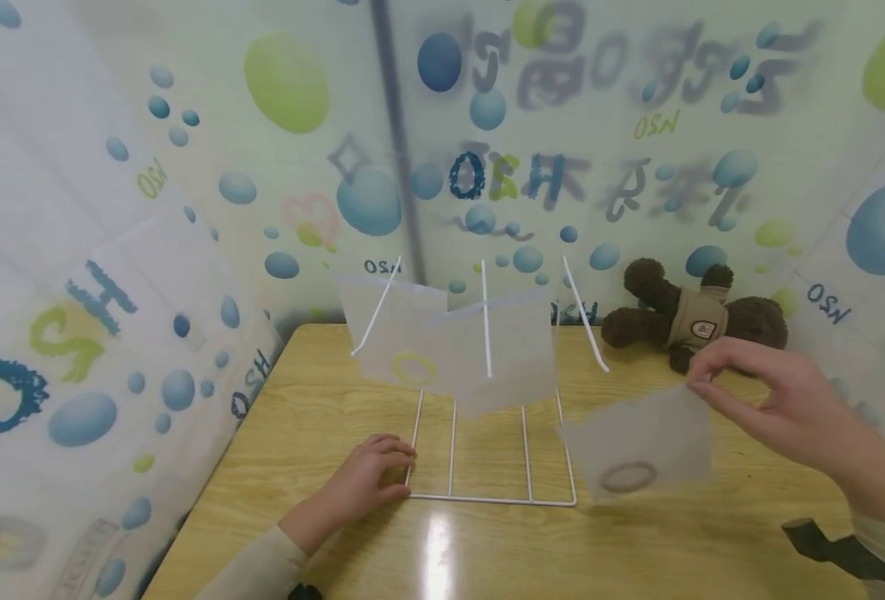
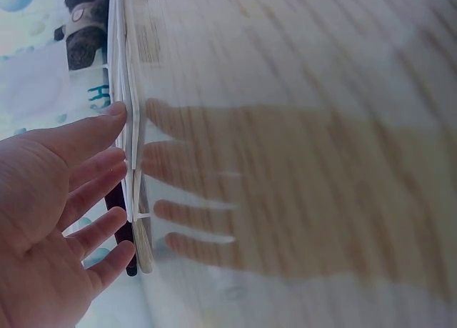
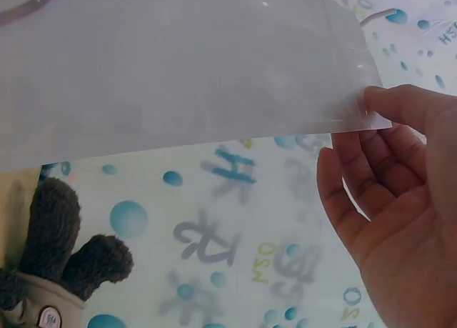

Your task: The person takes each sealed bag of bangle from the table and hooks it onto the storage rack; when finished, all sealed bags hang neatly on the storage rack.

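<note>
My right hand [image 1: 795,408] pinches the upper corner of a translucent plastic bag [image 1: 660,425] between thumb and fingers. A brown ring [image 1: 627,490] shows low in that bag; the right wrist view shows the bag's edge [image 3: 214,143] running into the pinch. On the table stands a white wire rack [image 1: 487,500] with three prongs. Two more translucent bags hang on it: a left bag [image 1: 382,325] with a yellow ring [image 1: 395,367], and a middle bag [image 1: 517,350]. My left hand [image 1: 367,475] rests at the rack's front left corner, its fingertips [image 2: 118,110] at the base wire.
A brown plush bear [image 1: 701,321] in a beige top lies at the back right of the wooden table [image 1: 300,400]. A patterned curtain [image 1: 210,167] surrounds the table at the back and sides. The right prong [image 1: 585,317] carries no bag.
</note>
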Available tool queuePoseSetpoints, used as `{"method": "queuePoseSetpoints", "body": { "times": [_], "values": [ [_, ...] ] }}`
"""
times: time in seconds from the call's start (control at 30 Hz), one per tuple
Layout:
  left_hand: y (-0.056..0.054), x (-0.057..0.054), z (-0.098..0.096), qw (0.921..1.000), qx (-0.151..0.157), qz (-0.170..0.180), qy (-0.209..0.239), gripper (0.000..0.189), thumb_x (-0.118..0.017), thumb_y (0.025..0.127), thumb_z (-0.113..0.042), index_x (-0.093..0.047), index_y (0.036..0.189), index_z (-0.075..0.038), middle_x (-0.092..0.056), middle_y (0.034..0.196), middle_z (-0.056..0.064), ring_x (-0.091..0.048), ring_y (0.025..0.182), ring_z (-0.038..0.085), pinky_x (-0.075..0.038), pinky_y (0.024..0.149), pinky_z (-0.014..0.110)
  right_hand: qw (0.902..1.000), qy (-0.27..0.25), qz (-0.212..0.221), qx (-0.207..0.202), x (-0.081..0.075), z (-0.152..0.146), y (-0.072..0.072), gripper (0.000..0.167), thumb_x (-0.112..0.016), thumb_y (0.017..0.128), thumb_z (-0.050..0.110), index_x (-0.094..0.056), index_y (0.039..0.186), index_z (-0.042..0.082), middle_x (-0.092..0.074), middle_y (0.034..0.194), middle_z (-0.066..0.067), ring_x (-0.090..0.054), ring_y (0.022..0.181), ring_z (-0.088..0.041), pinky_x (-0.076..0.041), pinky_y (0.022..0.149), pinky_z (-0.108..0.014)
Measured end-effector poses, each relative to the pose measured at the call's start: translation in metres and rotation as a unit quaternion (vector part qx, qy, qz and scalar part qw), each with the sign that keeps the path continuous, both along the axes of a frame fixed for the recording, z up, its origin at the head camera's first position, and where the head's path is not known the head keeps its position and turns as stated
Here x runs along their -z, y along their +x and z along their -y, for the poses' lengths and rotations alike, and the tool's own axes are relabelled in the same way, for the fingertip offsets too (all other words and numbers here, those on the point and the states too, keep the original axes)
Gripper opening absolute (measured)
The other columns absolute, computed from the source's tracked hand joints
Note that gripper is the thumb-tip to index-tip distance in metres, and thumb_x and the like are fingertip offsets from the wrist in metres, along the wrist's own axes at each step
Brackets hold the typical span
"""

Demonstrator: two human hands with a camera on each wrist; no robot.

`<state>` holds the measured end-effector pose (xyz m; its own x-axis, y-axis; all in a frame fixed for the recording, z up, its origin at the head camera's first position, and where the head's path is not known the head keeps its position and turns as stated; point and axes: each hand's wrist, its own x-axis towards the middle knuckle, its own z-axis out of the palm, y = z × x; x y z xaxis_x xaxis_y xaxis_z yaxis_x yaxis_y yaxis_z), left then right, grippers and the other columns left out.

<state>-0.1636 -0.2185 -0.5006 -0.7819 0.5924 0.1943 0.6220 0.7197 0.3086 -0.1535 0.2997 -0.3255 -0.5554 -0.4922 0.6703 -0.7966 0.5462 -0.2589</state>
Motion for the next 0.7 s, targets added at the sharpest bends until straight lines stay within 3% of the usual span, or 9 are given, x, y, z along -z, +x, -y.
{"method": "queuePoseSetpoints", "body": {
  "times": [0.17, 0.33, 0.4, 0.53, 0.7],
  "values": [
    [0.0, 0.002, 0.001, 1.0, -0.002, -0.001, 0.001, 0.038, -0.086, 0.082, -0.021, -0.076, 0.116, -0.005, -0.071, 0.126, 0.005, -0.06, 0.126, 0.035, -0.05, 0.108, 0.056, 0.9989, -0.024, -0.011, -0.039, -0.006, 0.014, 0.0, 0.026, -0.08, 0.084, -0.003, -0.072, 0.101, 0.015, -0.069, 0.093, 0.009, -0.062, 0.087, 0.004, -0.049, 0.094, -0.009],
    [-0.001, 0.0, 0.001, 1.0, -0.006, 0.004, 0.001, 0.039, -0.086, 0.082, -0.021, -0.075, 0.116, -0.005, -0.071, 0.127, 0.006, -0.059, 0.127, 0.034, -0.049, 0.109, 0.056, 0.9953, -0.047, -0.026, -0.081, -0.013, 0.023, -0.002, 0.005, -0.075, 0.094, 0.01, -0.073, 0.099, 0.009, -0.07, 0.092, 0.003, -0.062, 0.087, 0.001, -0.049, 0.089, -0.009],
    [-0.001, 0.0, 0.001, 1.0, -0.006, 0.005, 0.002, 0.039, -0.086, 0.082, -0.021, -0.075, 0.116, -0.005, -0.071, 0.127, 0.006, -0.059, 0.126, 0.034, -0.049, 0.108, 0.056, 0.993, -0.059, -0.027, -0.099, -0.016, 0.027, -0.003, 0.004, -0.073, 0.095, 0.008, -0.073, 0.097, 0.004, -0.07, 0.093, 0.002, -0.061, 0.085, -0.001, -0.049, 0.081, -0.009],
    [-0.001, 0.001, 0.001, 1.0, -0.006, 0.004, 0.004, 0.04, -0.086, 0.082, -0.021, -0.075, 0.116, -0.005, -0.071, 0.127, 0.005, -0.059, 0.126, 0.035, -0.049, 0.108, 0.057, 0.9862, -0.09, -0.025, -0.137, -0.024, 0.034, -0.003, 0.004, -0.073, 0.092, 0.001, -0.072, 0.093, -0.003, -0.07, 0.093, -0.001, -0.062, 0.085, -0.005, -0.05, 0.077, -0.011],
    [-0.002, 0.003, 0.002, 1.0, -0.004, 0.002, 0.005, 0.04, -0.087, 0.081, -0.022, -0.076, 0.116, -0.006, -0.071, 0.126, 0.004, -0.06, 0.126, 0.033, -0.05, 0.108, 0.055, 0.9887, -0.088, -0.042, -0.113, -0.03, 0.036, 0.0, 0.024, -0.069, 0.099, 0.019, -0.071, 0.092, -0.004, -0.072, 0.095, -0.001, -0.063, 0.09, -0.003, -0.049, 0.082, -0.009]
  ]
}}
